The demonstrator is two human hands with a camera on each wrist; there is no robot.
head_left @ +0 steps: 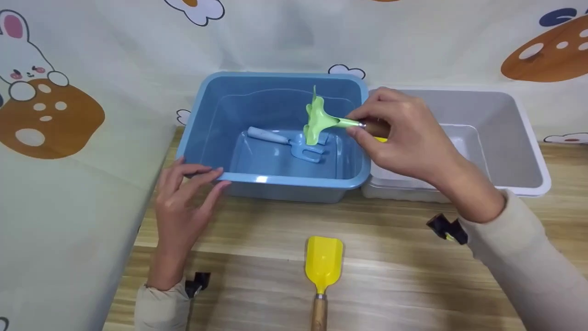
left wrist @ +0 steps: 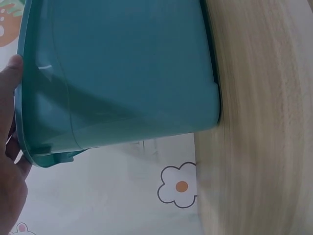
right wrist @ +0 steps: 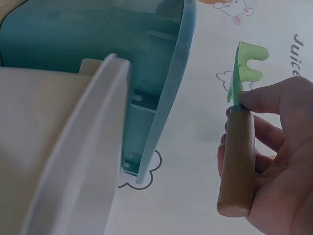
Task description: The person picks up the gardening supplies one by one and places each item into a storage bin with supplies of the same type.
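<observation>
My right hand (head_left: 404, 124) holds a small green hand rake (head_left: 319, 122) by its wooden handle (right wrist: 237, 164), above the right side of a blue basin (head_left: 275, 181). The rake's green head hangs over the basin's inside, thumb and fingers close to the metal collar. My left hand (head_left: 186, 202) is at the basin's near left corner, thumb and fingers on either side of the rim (left wrist: 20, 105). Inside the basin lies a blue hand fork (head_left: 305, 147), partly overlapped by the rake head in the head view.
A light grey basin (head_left: 510, 138) stands right beside the blue one, with a bit of something yellow (head_left: 381, 139) showing behind my right hand. Nearer me, a yellow shovel (head_left: 324, 259) lies on the wooden table (head_left: 257, 276). A patterned cloth (head_left: 285, 37) hangs behind.
</observation>
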